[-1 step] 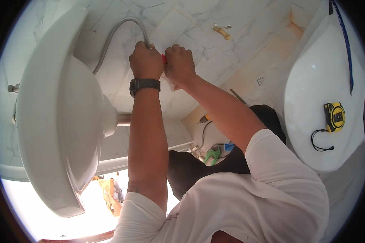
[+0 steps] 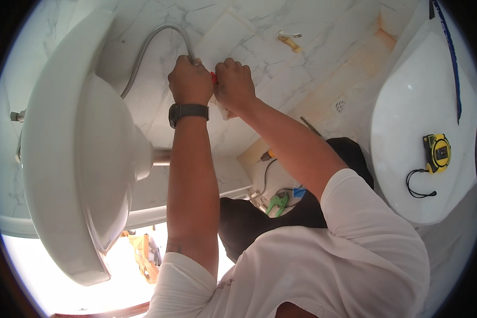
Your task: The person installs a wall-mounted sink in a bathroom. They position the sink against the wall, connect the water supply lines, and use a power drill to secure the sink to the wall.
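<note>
My left hand [image 2: 190, 80], with a dark watch on its wrist, is closed around the end of a grey flexible hose [image 2: 152, 40]. The hose arches up against the marbled wall and runs down behind the white washbasin [image 2: 98, 138] on the left. Close beside it, my right hand [image 2: 234, 84] is curled shut near the wall. A small red piece [image 2: 214, 77] shows between the two hands; the right fingers hide most of what they grip. Something pale [image 2: 227, 112] shows just below the right hand.
At the right, a white ceramic fixture [image 2: 403, 143] carries a yellow-black tape measure [image 2: 437, 153] and a blue saw blade [image 2: 453, 63]. Green pipe cutters [image 2: 277, 203] and a yellow-tipped tool [image 2: 268, 155] lie low near my legs. A yellowish wall fitting [image 2: 290, 42] sticks out above a floor drain [image 2: 339, 104].
</note>
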### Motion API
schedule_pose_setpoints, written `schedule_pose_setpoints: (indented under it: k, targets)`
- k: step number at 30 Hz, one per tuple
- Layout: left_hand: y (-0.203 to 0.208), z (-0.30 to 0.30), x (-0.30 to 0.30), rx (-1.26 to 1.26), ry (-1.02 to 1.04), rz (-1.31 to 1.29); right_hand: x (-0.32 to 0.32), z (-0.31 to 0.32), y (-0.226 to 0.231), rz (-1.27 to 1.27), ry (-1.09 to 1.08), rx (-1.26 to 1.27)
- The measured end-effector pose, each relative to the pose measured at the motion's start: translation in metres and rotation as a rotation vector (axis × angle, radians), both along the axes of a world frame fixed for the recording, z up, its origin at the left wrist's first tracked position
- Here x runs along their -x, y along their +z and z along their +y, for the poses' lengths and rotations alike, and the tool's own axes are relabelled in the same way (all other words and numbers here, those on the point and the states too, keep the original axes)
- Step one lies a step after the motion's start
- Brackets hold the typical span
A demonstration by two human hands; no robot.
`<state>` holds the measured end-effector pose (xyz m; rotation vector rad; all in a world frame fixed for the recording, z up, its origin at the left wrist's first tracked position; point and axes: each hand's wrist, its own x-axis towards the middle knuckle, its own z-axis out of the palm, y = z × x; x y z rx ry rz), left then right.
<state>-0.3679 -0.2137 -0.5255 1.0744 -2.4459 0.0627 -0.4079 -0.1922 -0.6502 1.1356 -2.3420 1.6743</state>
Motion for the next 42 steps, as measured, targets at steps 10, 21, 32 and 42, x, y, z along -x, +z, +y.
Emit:
schedule_pose_setpoints:
  k: [10,21,32,42]
  targets:
    - [0.000,-0.003,0.005,0.022,-0.015,-0.009,0.011,0.006,0.006,-0.064,0.082,0.024]
    - [-0.001,-0.006,0.005,0.058,-0.025,-0.016,0.022,0.002,0.001,-0.109,0.194,0.076]
    - [-0.005,-0.011,0.003,0.063,-0.027,-0.012,0.027,0.002,-0.001,-0.130,0.234,0.097]
    - [-0.007,-0.012,0.002,0.064,-0.033,0.012,0.021,-0.002,-0.003,-0.025,0.188,0.059]
